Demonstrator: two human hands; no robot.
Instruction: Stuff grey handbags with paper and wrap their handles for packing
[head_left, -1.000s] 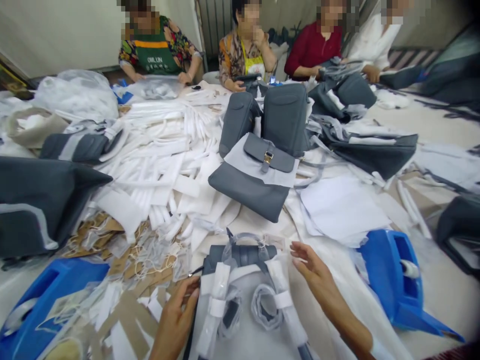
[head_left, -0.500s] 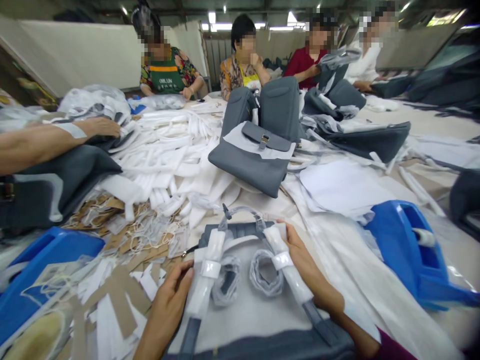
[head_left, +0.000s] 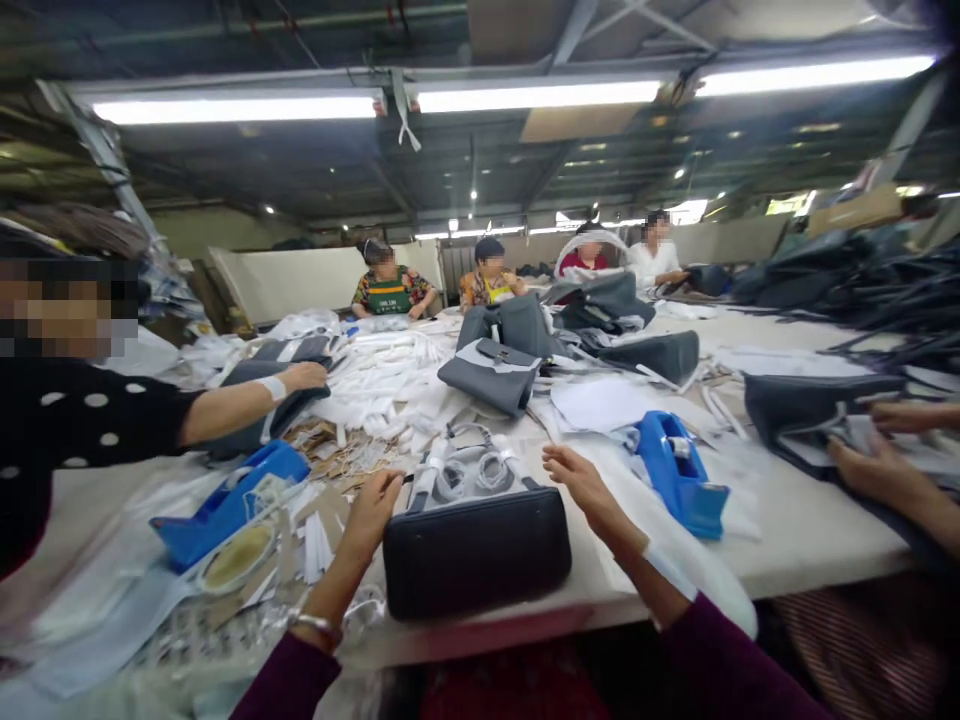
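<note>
A dark grey backpack [head_left: 477, 556] lies in front of me with its base towards me. White wrapping covers its two shoulder straps, and clear plastic is coiled round parts of them on the pale back panel. At the bag's left side is my left hand [head_left: 373, 512], fingers stretched out; whether they touch the bag I cannot tell. My right hand [head_left: 589, 492] hovers off the bag's right side, fingers apart and holding nothing. Beyond it lies another grey backpack [head_left: 480, 384] with a buckled flap.
Blue tape dispensers stand on the left [head_left: 232, 500] and right [head_left: 679, 480]. White foam strips [head_left: 382, 380] and brown card pieces [head_left: 319, 445] cover the table's middle. A co-worker's arm [head_left: 240, 408] reaches in from the left; other hands [head_left: 889, 470] handle a grey bag at right. Several people sit opposite.
My view has tilted up and widened, so the backpack's dark base now shows. My right hand has come away from the bag's right edge; my left hand stays at its left side.
</note>
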